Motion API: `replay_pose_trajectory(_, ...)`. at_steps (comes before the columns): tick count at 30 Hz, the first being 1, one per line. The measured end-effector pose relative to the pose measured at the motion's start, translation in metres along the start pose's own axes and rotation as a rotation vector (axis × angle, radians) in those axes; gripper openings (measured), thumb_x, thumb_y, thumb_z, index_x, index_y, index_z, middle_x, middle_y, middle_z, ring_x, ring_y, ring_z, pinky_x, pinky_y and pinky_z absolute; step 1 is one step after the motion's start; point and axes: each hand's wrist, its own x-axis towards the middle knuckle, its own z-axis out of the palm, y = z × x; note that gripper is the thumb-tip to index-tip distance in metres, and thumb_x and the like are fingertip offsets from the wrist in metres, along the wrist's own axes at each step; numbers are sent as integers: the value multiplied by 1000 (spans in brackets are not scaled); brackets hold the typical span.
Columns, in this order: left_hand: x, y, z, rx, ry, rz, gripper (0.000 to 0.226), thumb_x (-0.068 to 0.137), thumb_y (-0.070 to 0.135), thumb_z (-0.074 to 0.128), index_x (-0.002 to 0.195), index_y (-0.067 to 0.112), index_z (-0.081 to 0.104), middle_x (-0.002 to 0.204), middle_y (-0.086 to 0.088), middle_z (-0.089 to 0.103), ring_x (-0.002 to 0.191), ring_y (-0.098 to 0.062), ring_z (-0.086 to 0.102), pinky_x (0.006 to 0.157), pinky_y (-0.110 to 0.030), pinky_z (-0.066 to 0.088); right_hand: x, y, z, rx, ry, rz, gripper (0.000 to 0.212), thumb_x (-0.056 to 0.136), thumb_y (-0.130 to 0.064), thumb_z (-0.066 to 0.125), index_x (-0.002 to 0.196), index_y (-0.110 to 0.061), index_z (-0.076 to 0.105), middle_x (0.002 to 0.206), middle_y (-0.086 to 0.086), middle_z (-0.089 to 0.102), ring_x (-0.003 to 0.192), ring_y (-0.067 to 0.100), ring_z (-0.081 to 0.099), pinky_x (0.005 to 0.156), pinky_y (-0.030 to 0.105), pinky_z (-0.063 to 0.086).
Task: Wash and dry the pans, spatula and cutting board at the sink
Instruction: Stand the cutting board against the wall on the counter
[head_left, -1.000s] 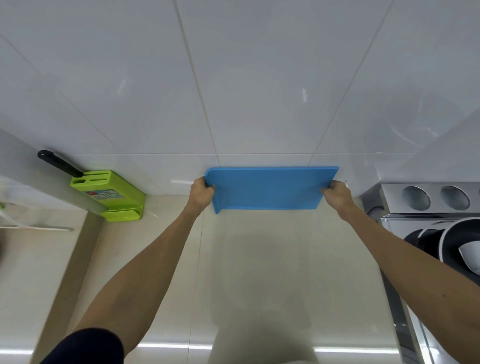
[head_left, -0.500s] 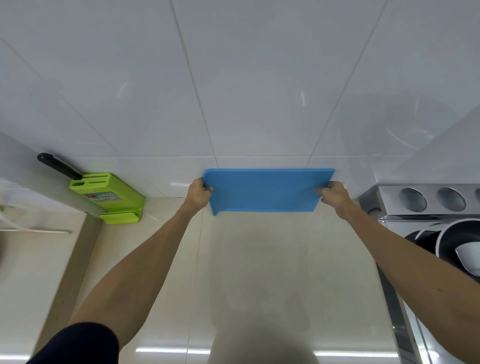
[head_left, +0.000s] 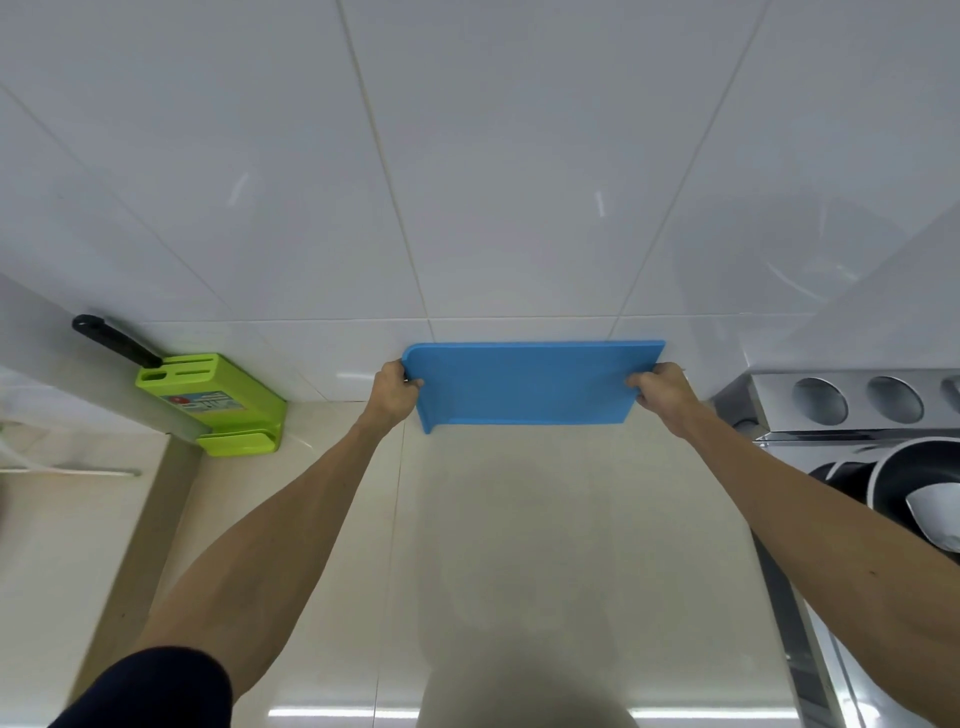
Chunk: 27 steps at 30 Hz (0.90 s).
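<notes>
Arms stretched forward, both nearly straight, over the pale surface (head_left: 519, 545) toward the white tiled wall (head_left: 493, 182). The left hand (head_left: 394, 391) had its grip closed on the left short edge of the blue cutting board (head_left: 530, 387), with fingers (head_left: 414, 383) curled onto the front face and the back of the hand turned toward the camera. The right hand (head_left: 664, 392) held the right short edge the same way, its grip wrapped firmly round it. The board was up on edge at the back of the surface, long side level, with its top edge close against the wall. Whether its bottom edge touched the surface could not be told. A raised lip ran down its left end. A dark sleeve (head_left: 156, 691) covered the left upper arm. To the left stood a green knife block (head_left: 213, 397) with a black handle (head_left: 117, 340) sticking out. To the right, dark pans (head_left: 909, 478) sat just in front of a steel rack (head_left: 852, 400) with round holes.
</notes>
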Motion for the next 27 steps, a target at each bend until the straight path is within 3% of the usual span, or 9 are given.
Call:
replay_pose_trajectory(6, -1, 1, 0, 3, -8, -12, 28, 92, -5, 52, 120, -4, 60, 113, -17, 67, 104, -31, 64, 77, -31, 47, -3, -3, 1, -9, 11, 8, 32, 81, -13, 63, 111, -2, 65, 107, 7, 68, 96, 24, 61, 86, 38, 51)
replay_pose_trajectory(11, -10, 11, -5, 29, -30, -24, 35, 95, 10, 61, 128, 0, 58, 120, -13, 65, 105, -24, 61, 78, -28, 45, -16, -7, 0, -92, -17, 8, 40, 90, -11, 62, 129, -3, 57, 129, 8, 63, 116, 28, 58, 97, 40, 49)
replay_pose_trajectory(15, -28, 6, -21, 179, -78, -37, 72, 94, 43, 64, 148, 2, 37, 149, -15, 46, 134, -32, 46, 100, -36, 42, -41, -2, -4, -494, 17, -77, 55, 101, -28, 58, 142, 1, 37, 134, 19, 53, 123, 40, 53, 86, 39, 42)
replay_pose_trajectory(19, -63, -8, -38, 391, -112, -2, 98, 89, 61, 61, 155, 2, 20, 160, -16, 29, 146, -31, 30, 115, -40, 30, -60, 10, -10, -689, -46, -199, 65, 102, -42, 54, 140, 5, 33, 137, 29, 52, 124, 44, 52, 91, 43, 42)
replay_pose_trajectory(24, -117, -18, -59, 655, -49, 70, 86, 95, 65, 42, 154, 6, 24, 159, -12, 31, 147, -32, 20, 118, -47, 22, -100, 4, -1, -849, 27, -319, 80, 100, -60, 43, 150, 0, 28, 145, 25, 44, 138, 47, 35, 108, 55, 37)
replay_pose_trajectory(27, -145, -26, -72, 721, -28, 85, 83, 95, 67, 35, 155, 9, 24, 160, -9, 28, 149, -33, 14, 119, -49, 16, -128, -5, 14, -991, 28, -426, 82, 100, -66, 33, 152, -3, 28, 151, 21, 39, 140, 41, 32, 110, 52, 34)
